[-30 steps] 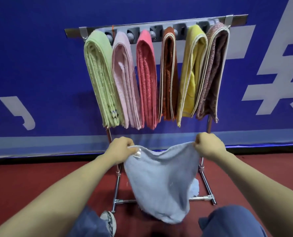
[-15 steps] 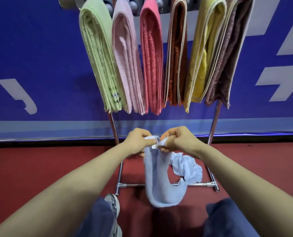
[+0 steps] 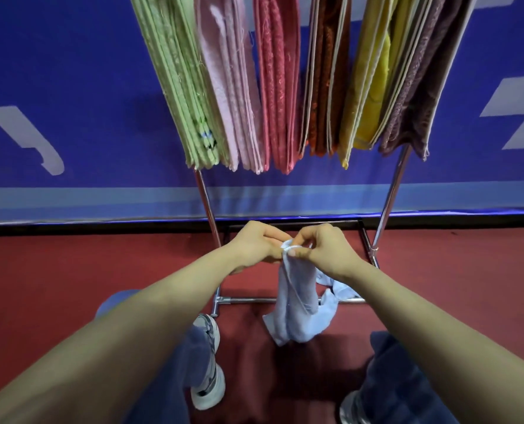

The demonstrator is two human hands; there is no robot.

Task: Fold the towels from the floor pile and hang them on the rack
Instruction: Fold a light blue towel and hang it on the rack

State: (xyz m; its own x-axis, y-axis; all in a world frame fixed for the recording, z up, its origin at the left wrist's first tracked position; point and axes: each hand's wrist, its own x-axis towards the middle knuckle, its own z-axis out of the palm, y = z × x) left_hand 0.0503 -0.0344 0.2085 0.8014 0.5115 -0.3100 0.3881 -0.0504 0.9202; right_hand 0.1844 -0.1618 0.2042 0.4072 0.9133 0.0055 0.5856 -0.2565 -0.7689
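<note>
Both the left hand [image 3: 256, 246] and right hand [image 3: 322, 249] pinch the pale blue towel [image 3: 294, 304] by matched corners, so a slipping corner could undo the fold.

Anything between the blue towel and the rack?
Nothing visible lies between the blue towel and the rack. Hung towels crowd it side by side; its bar is out of frame, so free space is unclear.
</note>
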